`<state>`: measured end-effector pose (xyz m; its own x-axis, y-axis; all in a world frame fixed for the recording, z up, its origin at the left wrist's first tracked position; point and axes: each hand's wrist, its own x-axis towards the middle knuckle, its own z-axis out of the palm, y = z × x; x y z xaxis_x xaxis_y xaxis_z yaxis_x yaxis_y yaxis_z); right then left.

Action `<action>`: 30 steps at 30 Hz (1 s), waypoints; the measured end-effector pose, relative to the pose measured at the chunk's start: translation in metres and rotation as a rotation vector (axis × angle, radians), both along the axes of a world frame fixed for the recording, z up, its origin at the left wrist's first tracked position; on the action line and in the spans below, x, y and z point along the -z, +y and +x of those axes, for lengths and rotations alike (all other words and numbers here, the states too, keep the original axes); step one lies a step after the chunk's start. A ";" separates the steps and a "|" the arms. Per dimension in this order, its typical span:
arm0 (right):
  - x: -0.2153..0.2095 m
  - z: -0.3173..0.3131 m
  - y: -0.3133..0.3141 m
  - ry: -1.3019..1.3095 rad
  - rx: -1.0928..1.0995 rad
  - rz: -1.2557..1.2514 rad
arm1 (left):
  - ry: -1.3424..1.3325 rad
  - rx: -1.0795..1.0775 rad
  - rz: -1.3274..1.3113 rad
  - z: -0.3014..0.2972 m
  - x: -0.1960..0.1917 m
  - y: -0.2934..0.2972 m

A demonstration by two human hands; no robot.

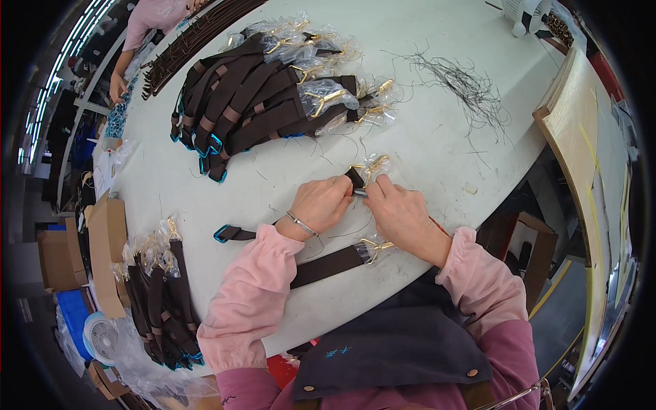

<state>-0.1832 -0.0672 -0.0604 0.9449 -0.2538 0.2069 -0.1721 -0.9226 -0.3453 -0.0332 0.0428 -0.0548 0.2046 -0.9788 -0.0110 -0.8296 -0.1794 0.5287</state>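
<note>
A dark brown strap (354,178) with a gold clasp in clear wrap (374,165) sits just right of the frame's centre, pinched between both hands on the white tabletop (437,137). The left hand (320,203) has its grip closed narrow on the strap's end; the right hand (400,212) is closed on it too, and a small metal tool seems to show between the fingers, though it is too small to be sure. The strap's far end, with a blue-edged loop (224,234), trails left under the left wrist. A second strap (328,265) lies just below the hands.

A large pile of finished-looking straps (253,102) fills the upper centre, a smaller pile (160,301) the lower left, and loose dark threads (465,85) the upper right.

In my judgement, the thin wrap could tear or the strap face get nicked if the tool slips, since the fingers crowd so close; the second strap could also slide off the near edge.
</note>
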 end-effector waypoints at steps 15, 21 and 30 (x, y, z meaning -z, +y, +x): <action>0.001 0.002 0.001 -0.036 0.019 -0.005 | 0.017 0.006 0.005 -0.001 -0.001 0.000; -0.022 0.005 -0.029 -0.189 0.177 0.309 | 0.096 -0.061 0.084 0.007 -0.021 0.017; -0.064 0.035 -0.073 0.029 -0.075 0.180 | -0.020 -0.284 0.263 0.053 -0.039 0.093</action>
<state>-0.1478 -0.1400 0.0032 0.9674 -0.2130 0.1368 -0.1176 -0.8568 -0.5021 0.0198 0.1354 -0.0162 0.4701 -0.8473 -0.2471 -0.7370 -0.5309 0.4183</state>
